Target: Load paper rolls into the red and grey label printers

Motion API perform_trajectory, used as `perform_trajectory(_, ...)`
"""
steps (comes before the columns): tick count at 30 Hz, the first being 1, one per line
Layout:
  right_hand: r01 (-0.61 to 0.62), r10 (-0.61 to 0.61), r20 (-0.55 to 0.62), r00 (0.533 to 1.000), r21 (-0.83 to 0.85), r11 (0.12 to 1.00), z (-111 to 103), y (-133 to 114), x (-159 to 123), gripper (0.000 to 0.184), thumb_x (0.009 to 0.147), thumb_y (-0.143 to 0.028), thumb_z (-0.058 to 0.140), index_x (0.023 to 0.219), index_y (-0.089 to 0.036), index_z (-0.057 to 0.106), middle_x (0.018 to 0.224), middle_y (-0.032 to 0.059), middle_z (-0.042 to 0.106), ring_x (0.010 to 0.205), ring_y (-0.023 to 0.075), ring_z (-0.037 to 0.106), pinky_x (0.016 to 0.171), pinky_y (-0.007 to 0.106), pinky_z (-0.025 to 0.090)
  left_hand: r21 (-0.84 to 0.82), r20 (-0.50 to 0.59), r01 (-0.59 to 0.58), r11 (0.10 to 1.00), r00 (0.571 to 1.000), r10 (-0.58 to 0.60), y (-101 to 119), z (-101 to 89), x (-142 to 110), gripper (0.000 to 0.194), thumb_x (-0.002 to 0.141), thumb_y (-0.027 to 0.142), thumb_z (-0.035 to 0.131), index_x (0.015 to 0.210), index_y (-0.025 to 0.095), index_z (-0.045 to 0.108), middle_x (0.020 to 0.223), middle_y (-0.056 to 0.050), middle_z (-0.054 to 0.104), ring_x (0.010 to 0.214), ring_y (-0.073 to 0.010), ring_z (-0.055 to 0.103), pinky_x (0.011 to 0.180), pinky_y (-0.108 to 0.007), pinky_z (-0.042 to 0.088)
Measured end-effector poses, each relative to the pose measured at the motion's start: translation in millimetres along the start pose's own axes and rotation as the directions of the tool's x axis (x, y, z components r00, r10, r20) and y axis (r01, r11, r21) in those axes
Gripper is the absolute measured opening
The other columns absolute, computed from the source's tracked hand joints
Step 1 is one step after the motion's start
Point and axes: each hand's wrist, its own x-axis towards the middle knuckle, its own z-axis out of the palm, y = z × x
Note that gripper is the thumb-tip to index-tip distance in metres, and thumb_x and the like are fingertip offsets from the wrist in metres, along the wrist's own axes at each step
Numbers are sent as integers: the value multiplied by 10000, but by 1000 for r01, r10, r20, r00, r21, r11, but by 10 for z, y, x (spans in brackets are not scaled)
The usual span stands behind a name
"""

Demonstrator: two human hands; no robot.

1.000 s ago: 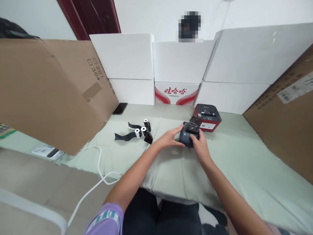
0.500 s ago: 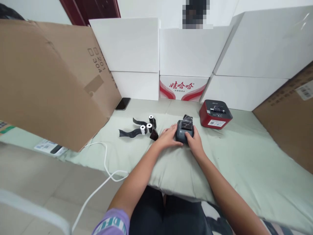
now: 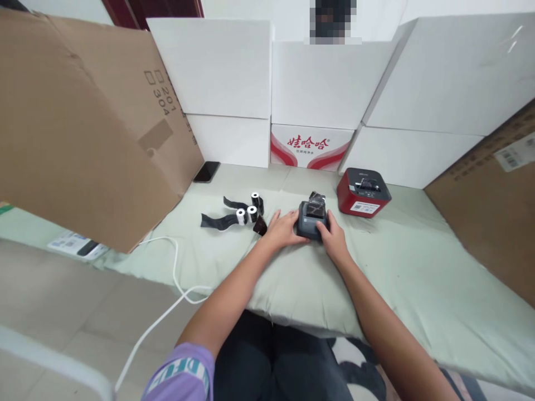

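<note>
A small dark grey portable label printer (image 3: 310,227) sits on the cloth-covered table, with a strip of black printed paper (image 3: 316,209) on its top. My left hand (image 3: 284,229) holds its left side, the thumb along the front edge and one finger raised apart from the others. Around the right side wraps my right hand (image 3: 333,236), its thumb resting on the printer's upper front. Left of my left hand stand several small rolls of black label paper (image 3: 252,213), two with tails unrolled leftward. A loose dark piece (image 3: 259,225) lies near my left fingers.
A red and black box-shaped device (image 3: 363,195) stands to the right. Behind are stacked white boxes (image 3: 313,83); large brown cartons (image 3: 96,133) flank both sides. A black phone (image 3: 207,171) lies at the back left. A white cable (image 3: 175,267) crosses the front left edge.
The whole view has shifted slightly. One finger of my left hand has lifted away from the others. Both hands keep their places at the printer.
</note>
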Motion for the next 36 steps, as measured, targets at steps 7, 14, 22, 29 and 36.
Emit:
perform_trajectory(7,48,-49,-2,999,-27,998,8,-9,-14,799,802,-559,544,1454,-98,538,1468,187,586,1364,366,546,1175,534,380,4,-14,-27,1000,1000,27,0,-22,-4,973,734,634,743,1537,224,376,1555,-149,503,1475,-294,437,1282,-538,109)
perform_trajectory(14,76,-76,-25,997,-12,997,16,-1,-12,760,788,-534,581,1432,-131,562,1425,172,625,1321,366,575,1141,548,414,-31,-14,-25,999,1000,25,-11,-27,7,942,723,620,754,1512,233,413,1546,-143,515,1474,-300,435,1280,-543,94)
perform_trajectory(22,91,-91,-47,995,11,996,30,1,-11,710,797,-518,582,1386,-122,595,1386,180,647,1288,346,592,1139,521,415,-51,-13,-12,999,1000,12,-65,18,10,992,733,618,745,1557,229,353,1588,-143,461,1509,-294,385,1281,-535,96)
perform_trajectory(29,189,-188,-20,982,45,981,41,89,149,757,864,-637,524,1443,-150,538,1535,175,499,1439,301,439,1230,501,284,-76,-16,-47,996,999,46,-147,93,57,1068,722,614,755,1591,192,300,1601,-153,438,1516,-271,380,1289,-492,116)
perform_trajectory(36,102,-103,6,995,91,991,19,199,524,681,942,-656,362,1435,-231,559,1501,99,538,1468,259,390,1245,524,238,-95,-17,-61,994,998,60,-138,101,57,1105,706,641,769,1604,229,274,1607,-134,433,1513,-271,384,1289,-500,101)
